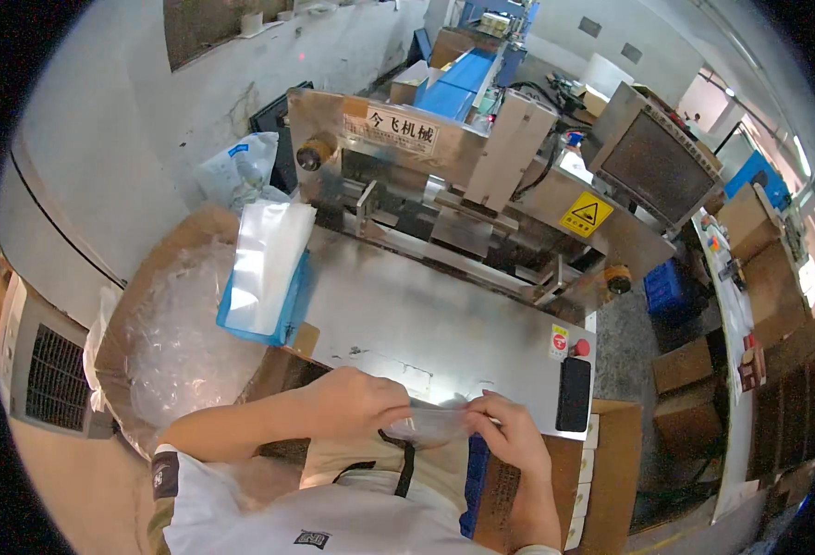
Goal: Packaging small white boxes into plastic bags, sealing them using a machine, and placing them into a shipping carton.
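Fingers of the left hand [361, 402] and right hand [514, 433] pinch a clear plastic film [437, 425] from either side; it sits by the near edge of the metal table [444, 324]. Bag or single sheet: can't tell. Looks near weightless, limp, probably slick and quick to crease; best taken by opposite edges, kept lightly taut. To the left, a stack of glossy film [266, 259] in a blue holder [298, 310], next to a brown bin [208, 224] of loose clear plastic [181, 324]. Right corner: black phone [573, 395], red button [580, 348]. Machine frame [458, 146] bars the far side; holder crowds the left.
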Tool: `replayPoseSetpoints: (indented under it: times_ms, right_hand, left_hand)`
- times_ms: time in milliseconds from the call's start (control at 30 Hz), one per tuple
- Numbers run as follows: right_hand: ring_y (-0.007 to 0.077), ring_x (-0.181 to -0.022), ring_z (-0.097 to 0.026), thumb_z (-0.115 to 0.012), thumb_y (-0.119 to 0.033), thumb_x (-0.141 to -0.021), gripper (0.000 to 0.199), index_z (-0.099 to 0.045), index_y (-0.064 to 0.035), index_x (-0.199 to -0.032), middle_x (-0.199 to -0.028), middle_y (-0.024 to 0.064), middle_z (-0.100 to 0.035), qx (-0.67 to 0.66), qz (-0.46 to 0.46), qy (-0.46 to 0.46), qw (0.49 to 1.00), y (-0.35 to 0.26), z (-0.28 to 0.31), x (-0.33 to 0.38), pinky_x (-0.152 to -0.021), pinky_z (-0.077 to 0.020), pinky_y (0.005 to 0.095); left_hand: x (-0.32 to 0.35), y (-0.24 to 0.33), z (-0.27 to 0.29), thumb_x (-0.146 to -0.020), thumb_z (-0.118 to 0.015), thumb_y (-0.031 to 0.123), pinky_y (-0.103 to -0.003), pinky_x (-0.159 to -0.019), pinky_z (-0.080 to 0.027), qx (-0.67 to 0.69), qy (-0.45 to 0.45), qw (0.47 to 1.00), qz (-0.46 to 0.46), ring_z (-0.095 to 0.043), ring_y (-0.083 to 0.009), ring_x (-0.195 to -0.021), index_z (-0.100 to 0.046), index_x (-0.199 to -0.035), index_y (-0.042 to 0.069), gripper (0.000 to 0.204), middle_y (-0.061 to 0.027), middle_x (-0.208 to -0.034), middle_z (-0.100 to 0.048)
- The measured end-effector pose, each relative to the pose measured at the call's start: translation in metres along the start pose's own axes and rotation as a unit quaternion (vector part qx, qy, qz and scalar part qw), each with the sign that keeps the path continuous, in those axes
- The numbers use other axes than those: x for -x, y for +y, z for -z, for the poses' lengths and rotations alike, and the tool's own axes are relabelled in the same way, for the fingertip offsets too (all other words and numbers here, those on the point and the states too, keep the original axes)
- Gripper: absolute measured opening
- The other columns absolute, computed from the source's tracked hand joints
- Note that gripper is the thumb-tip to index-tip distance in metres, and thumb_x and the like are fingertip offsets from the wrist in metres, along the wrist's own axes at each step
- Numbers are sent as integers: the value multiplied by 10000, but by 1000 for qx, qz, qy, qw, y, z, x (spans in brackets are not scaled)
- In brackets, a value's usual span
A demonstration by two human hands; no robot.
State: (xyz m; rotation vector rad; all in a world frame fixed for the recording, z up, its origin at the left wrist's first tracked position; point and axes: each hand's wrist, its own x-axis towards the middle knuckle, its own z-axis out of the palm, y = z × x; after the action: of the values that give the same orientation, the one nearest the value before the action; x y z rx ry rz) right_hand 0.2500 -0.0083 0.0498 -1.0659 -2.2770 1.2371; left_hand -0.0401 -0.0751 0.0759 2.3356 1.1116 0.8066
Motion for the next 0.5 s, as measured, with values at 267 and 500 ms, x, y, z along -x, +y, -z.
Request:
replayPoseSetpoints:
  times_ms: [267, 500]
  right_hand:
    - [281, -1015, -630, -699, -128, -852, 121, -702, -15, -896, -974, 109, -704, -82, 115, -110, 984, -2, -7, 7, -1008, -419, 443]
    - [273, -1051, -611, -706, -94, -828, 102, -733, -43, -913, -987, 98, -704, -58, 134, 4, 989, 36, 15, -43, -924, -475, 376]
  left_hand:
    - [20, -8, 15, -948, -556, 262, -478, -692, -486, 52, -221, 964, 135, -623, -401, -767, -580, -912, 28, 239, -207, -791, -628]
    - [-34, -51, 49, -951, -551, 348, -419, -727, -493, 76, -223, 951, 200, -653, -326, -824, -624, -971, 29, 328, -183, -854, -669]
